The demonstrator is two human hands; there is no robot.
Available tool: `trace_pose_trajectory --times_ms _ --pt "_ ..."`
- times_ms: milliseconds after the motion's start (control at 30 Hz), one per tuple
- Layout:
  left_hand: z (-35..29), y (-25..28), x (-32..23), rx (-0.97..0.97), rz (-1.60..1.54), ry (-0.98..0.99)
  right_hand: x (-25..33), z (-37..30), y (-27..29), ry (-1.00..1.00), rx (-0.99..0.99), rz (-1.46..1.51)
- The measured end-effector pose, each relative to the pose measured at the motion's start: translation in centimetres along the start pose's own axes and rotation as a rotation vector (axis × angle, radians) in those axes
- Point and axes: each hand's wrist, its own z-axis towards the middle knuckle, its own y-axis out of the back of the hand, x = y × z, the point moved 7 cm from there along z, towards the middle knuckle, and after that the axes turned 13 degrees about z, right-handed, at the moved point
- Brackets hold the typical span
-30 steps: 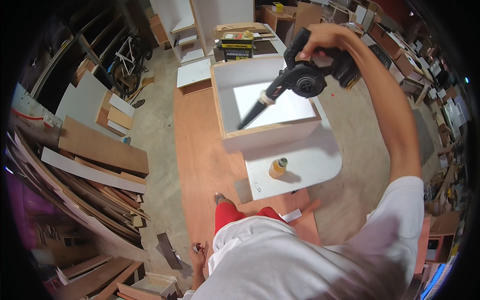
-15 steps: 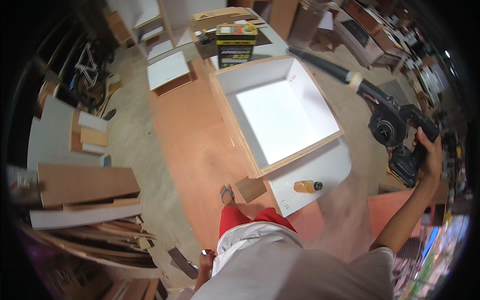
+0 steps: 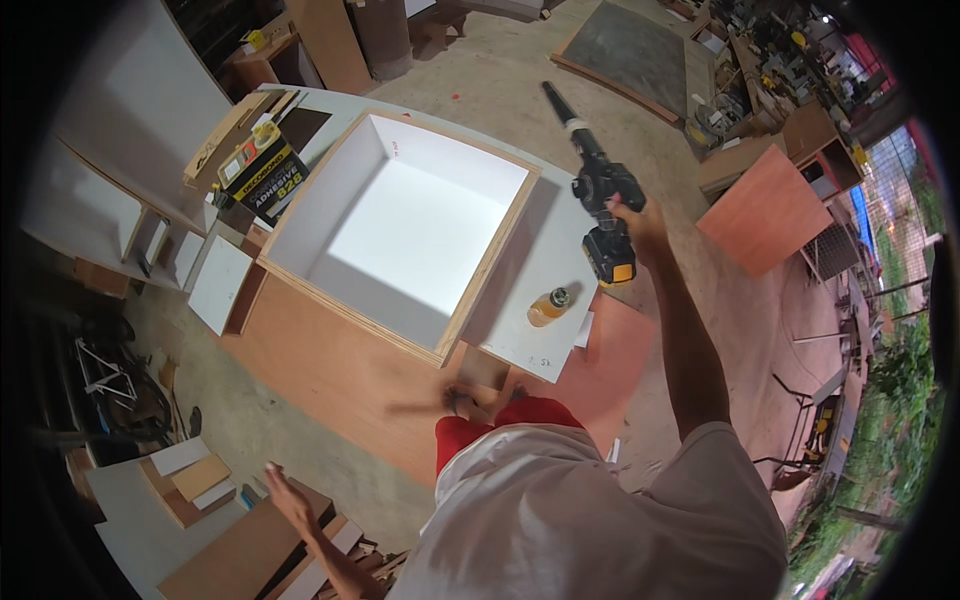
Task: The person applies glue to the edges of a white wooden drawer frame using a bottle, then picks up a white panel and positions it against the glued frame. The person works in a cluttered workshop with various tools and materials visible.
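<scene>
My right hand (image 3: 645,228) is wrapped round the handle of a black cordless leaf blower (image 3: 612,185) with a yellow-marked battery. Its long nozzle points up and away, beyond the right edge of the white table (image 3: 520,340). On that table rests a shallow open plywood box (image 3: 490,268), lined in white, its open side facing up. A bottle (image 3: 545,308) of amber liquid stands between the box and the blower. Low at the left, my left hand (image 3: 287,493) is empty, fingers stretched out, above some boards.
A black and yellow adhesive can (image 3: 265,178) stands beyond the box, near wood strips. A small white-topped cabinet piece (image 3: 222,283) sits at the left. Stacked boards (image 3: 230,550) lie lower left, near a bicycle (image 3: 105,375). A reddish panel (image 3: 765,212) leans at the right.
The view has turned, so the table now lies slanted. My right hand has brought the blower inward from the far right. My left hand has swung out from my side, away to the left.
</scene>
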Motion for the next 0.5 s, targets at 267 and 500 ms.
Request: trace_pose_trajectory --times_ms 267,500 --pt "-7.7 7.1 -38.4 0.089 0.116 -0.785 -4.1 2.5 -6.2 0.131 0.196 -0.632" --pt "-12.4 -8.3 -50.6 0.368 0.305 -1.114 -7.2 1.6 -4.5 0.123 0.415 -0.722"
